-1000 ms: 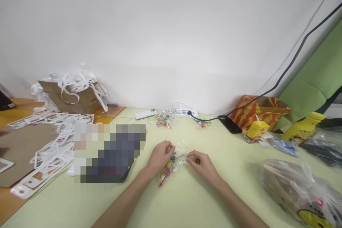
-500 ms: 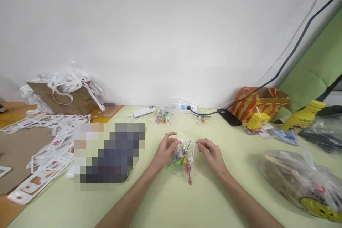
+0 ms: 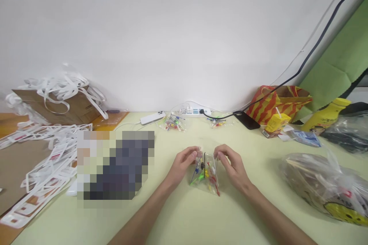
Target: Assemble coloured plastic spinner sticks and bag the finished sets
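Left hand and right hand each pinch top corner of small clear bag of coloured picks, held upright above pale counter

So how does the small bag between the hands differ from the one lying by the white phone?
The held bag is pinched at its top by the left hand and right hand and hangs upright; the far bag lies flat and untouched beside the white phone. Both are clear bags holding small colourful pieces.
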Demonstrator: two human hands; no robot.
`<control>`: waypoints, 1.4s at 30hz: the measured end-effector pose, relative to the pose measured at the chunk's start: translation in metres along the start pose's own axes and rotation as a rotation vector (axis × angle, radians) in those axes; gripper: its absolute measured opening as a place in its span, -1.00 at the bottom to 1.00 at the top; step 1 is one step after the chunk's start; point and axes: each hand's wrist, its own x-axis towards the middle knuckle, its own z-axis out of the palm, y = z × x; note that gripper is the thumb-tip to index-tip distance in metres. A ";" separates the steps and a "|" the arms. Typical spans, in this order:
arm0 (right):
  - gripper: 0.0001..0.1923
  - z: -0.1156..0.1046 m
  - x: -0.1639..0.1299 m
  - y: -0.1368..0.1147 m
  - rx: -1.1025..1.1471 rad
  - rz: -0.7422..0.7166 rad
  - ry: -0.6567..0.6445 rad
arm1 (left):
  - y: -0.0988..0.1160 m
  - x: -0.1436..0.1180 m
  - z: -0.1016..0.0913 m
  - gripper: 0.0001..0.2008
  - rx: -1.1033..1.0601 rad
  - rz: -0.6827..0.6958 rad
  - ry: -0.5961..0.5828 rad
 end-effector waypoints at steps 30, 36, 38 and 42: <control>-0.54 0.004 0.010 0.023 0.361 0.417 -0.143 | -0.010 0.007 -0.004 -0.63 0.054 0.004 0.189; -0.57 0.006 0.010 0.022 0.364 0.401 -0.118 | -0.010 0.001 0.001 -0.65 0.118 0.045 0.129; -0.58 0.005 0.010 0.022 0.380 0.390 -0.091 | -0.010 0.000 0.001 -0.57 0.143 0.022 0.099; -0.61 0.004 0.010 0.025 0.438 0.400 -0.036 | -0.013 0.001 0.001 -0.39 0.111 -0.016 0.068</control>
